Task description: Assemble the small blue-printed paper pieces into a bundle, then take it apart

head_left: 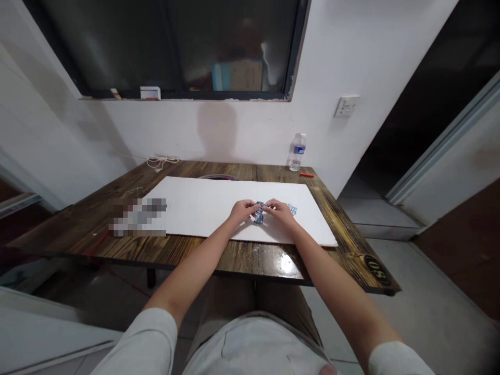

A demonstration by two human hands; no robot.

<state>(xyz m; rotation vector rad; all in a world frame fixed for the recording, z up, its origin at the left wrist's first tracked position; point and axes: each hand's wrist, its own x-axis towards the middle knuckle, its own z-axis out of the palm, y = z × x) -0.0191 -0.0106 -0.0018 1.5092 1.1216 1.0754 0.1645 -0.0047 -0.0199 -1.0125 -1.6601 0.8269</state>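
Note:
A small blue piece, outlined in dark blue and too small to make out exactly, is held between both hands over the white board. My left hand pinches it from the left side. From the right, the fingers of my right hand are closed on the same piece near its top. Light blue pieces or markings show on the board just beyond my right hand, partly hidden by it.
The board lies on a dark wooden table. A water bottle and a red pen-like object are at the back right. A white cable lies at the back left. A blurred-out object covers the board's left end.

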